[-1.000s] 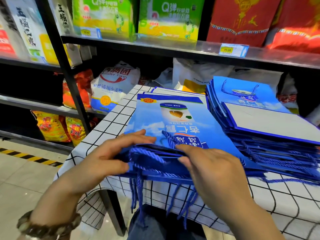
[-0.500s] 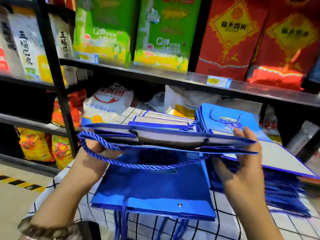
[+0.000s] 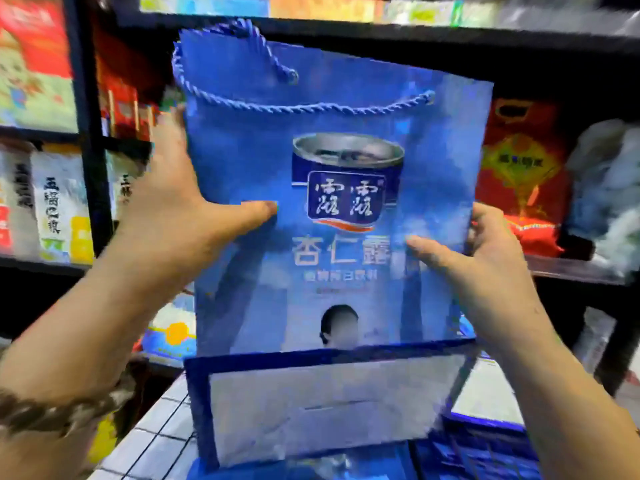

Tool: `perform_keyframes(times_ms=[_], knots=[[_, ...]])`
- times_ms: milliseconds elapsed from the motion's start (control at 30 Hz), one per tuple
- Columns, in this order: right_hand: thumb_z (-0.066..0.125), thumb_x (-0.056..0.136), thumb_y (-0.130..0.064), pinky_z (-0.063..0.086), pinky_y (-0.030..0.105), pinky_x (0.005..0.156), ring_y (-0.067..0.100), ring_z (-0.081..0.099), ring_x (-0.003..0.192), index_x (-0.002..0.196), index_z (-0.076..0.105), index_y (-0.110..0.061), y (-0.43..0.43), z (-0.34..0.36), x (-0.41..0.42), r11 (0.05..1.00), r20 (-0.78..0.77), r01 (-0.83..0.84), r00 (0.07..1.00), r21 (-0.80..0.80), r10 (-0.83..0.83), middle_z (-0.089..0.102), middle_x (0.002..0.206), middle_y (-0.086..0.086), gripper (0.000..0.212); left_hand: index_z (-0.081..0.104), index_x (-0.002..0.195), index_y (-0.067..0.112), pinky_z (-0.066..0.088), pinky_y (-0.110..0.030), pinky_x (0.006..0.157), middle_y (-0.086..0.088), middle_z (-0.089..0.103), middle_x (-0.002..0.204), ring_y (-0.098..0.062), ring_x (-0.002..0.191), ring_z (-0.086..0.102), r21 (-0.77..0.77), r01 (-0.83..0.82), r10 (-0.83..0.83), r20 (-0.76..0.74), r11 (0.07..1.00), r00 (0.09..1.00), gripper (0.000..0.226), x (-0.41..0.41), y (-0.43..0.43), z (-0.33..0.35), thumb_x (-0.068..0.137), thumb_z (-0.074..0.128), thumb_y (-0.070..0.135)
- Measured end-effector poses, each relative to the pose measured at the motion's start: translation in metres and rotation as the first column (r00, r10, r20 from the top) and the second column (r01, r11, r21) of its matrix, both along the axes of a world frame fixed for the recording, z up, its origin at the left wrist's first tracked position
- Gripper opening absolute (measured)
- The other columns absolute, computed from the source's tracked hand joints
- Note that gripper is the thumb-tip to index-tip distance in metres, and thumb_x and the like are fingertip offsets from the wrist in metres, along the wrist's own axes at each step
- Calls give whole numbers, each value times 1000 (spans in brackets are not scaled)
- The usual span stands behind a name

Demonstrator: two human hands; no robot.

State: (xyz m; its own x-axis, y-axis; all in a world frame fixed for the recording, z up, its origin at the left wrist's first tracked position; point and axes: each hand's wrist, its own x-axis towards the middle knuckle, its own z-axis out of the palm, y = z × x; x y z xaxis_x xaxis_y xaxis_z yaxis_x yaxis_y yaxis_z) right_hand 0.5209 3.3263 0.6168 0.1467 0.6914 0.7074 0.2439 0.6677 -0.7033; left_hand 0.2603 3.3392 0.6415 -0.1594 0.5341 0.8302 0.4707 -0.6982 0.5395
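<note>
Blue paper bag (image 3: 332, 289) is up mid-frame but flat, left hand (image 3: 180, 213) and right hand (image 3: 485, 268) each have a grip on a side, so opening it out is what's left.

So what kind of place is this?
Most likely a grocery shop: dark shelving holds white printed sacks and red gift packs, and a blue paper carrier bag is being held up.

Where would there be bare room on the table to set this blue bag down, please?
The bare patch showing is the checked tablecloth at lower left, between the table's left edge and the blue bag held up. Right of it is crowded: a stack of flat bags fills that side.
</note>
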Motion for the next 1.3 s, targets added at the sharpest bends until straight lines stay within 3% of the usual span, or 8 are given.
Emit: perform_keyframes(times_ms=[100,367,600,833,967,1100,1200,1300], knots=[[79,61,-6,55,27,70,6,67,78,103,55,-14,1,30,39,984,209,15,978,-175,23,70,94,0,49,40,117,21,47,-9,78,18,57,110,11,95,57,-28,213,-212,57,977,976,82,46,2,20,47,81,22],[80,53,-56,26,26,50,17,39,56,64,52,-5,73,20,157,629,754,618,652,-472,-74,46,62,6,59,45,120,6,51,-30,86,-5,60,120,-16,101,61,-466,470,-436,185,750,881,75,181,142,-39,56,83,12],[75,70,-45,27,23,43,10,40,49,61,46,-14,140,-76,212,407,823,740,564,-536,59,48,59,-1,44,63,110,8,49,-29,86,-5,66,114,-22,103,62,-750,75,-309,-178,657,934,62,241,206,-137,60,81,40],[69,73,-53,35,25,66,20,47,81,107,59,-8,157,-120,211,458,927,812,363,-362,88,60,101,7,58,47,120,9,43,-33,85,-12,50,123,-26,110,52,-596,-479,-168,-722,645,672,70,240,190,-167,78,54,65],[59,79,-56,42,35,87,28,52,110,123,51,-15,151,-95,206,565,992,819,127,-98,-13,51,125,11,61,34,132,6,35,-41,98,-15,28,139,-36,122,41,-618,-317,-131,-570,719,811,62,242,185,-140,89,50,47],[40,95,-43,35,36,103,28,42,126,135,42,-11,139,-75,187,750,963,641,268,-160,-23,44,140,11,51,36,137,17,31,-42,104,-13,35,140,-34,127,32,-615,-26,-381,-520,788,764,43,261,154,-114,96,40,29],[3,84,-40,42,39,93,34,53,111,114,56,-2,124,-107,171,811,930,460,241,-361,278,55,121,21,72,33,137,17,23,-46,108,-13,27,146,-32,133,24,-707,-199,-527,-657,678,539,50,275,128,-145,94,29,43],[15,91,-30,48,38,61,30,68,67,82,57,-12,135,-151,184,703,896,588,91,-401,435,58,82,12,46,19,144,18,12,-50,112,-10,13,154,-29,141,10,-680,-269,-562,-723,683,402,61,278,125,-180,93,19,52]])
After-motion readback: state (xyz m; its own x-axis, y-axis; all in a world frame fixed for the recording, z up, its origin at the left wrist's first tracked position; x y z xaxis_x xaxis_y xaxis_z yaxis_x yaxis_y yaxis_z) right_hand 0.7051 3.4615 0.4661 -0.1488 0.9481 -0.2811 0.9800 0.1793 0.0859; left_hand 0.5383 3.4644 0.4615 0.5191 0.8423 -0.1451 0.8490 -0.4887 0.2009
